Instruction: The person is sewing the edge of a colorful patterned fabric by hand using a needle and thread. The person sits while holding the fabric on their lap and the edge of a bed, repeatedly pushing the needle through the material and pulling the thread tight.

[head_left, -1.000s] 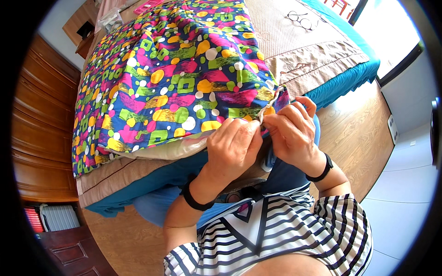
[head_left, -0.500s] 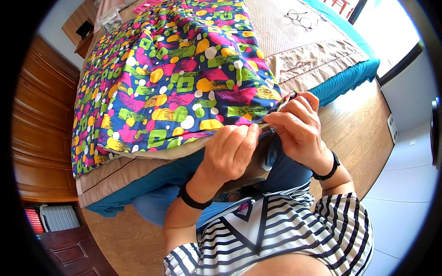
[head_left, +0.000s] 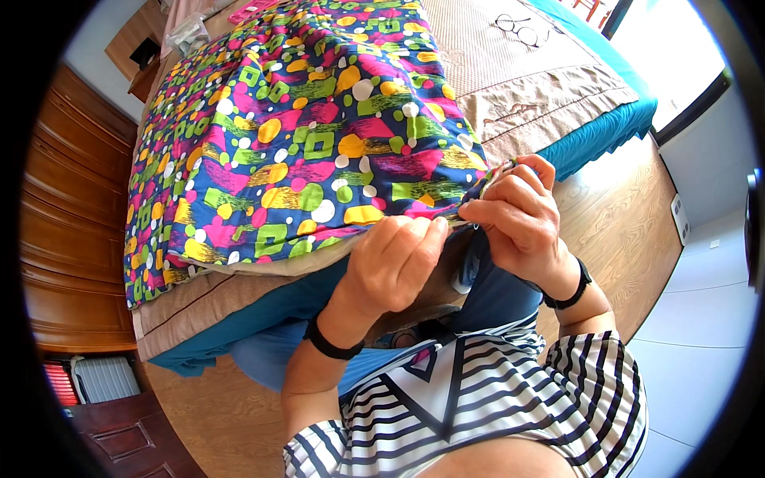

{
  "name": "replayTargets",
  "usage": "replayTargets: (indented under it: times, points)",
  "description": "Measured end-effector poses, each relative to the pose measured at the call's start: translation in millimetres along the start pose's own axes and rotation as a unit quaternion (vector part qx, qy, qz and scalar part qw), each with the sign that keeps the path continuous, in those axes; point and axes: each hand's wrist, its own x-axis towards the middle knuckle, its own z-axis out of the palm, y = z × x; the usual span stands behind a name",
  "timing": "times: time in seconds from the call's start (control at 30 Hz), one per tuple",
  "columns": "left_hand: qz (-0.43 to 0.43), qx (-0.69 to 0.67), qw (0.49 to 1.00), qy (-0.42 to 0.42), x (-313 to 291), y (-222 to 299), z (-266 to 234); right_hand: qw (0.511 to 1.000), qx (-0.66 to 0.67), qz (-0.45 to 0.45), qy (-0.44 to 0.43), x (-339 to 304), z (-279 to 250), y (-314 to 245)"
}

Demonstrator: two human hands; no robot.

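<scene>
A quilt cover (head_left: 299,171) with pink, green, yellow and white shapes on navy lies spread over the bed, wrinkled toward the far end. Along its near edge a cream layer (head_left: 299,264) peeks out below the print. My left hand (head_left: 394,259) pinches this edge, thumb against curled fingers. Close by on the right, my right hand (head_left: 519,219) grips the cover's near right corner, where the fabric bunches up. A short stretch of edge shows between the two sets of fingertips. Whatever lies under the fingers is hidden.
Eyeglasses (head_left: 522,32) rest on the beige bedspread (head_left: 518,84) at the far right. A teal bed skirt (head_left: 602,131) hangs round the bed. Wooden cabinets (head_left: 76,215) stand along the left, above a grey ribbed case (head_left: 105,378). A clear plastic bag (head_left: 188,33) lies far left.
My left hand has shifted slightly left along the edge, and a bit more of it shows between my fingertips. Both hands keep their hold; the cover lies almost the same.
</scene>
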Motion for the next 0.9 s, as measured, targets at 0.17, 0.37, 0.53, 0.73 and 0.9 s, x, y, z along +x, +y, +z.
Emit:
replayTargets:
  times: [0.17, 0.37, 0.53, 0.73, 0.9]
  points:
    - [-0.109, -0.165, 0.977, -0.078, 10.8, -9.2, -1.6, 0.991, 0.097, 0.04, -0.087, 9.0, -1.4, 13.9]
    - [-0.232, -0.337, 0.893, -0.188, 17.4, -22.2, -11.6, 0.949, 0.233, 0.08, -0.197, 15.4, 5.7, 31.5]
    - [-0.238, -0.326, 0.891, -0.206, 19.0, -22.6, -10.6, 0.95, 0.219, 0.066, -0.214, 15.9, 6.5, 33.6]
    - [-0.268, -0.335, 0.88, -0.207, 18.8, -23.2, -8.1, 0.958, 0.187, 0.039, -0.216, 18.1, 6.9, 34.0]
    - [-0.378, -0.417, 0.791, -0.24, 14.7, -31.9, -8.6, 0.947, 0.239, 0.052, -0.207, 18.3, 14.0, 37.9]
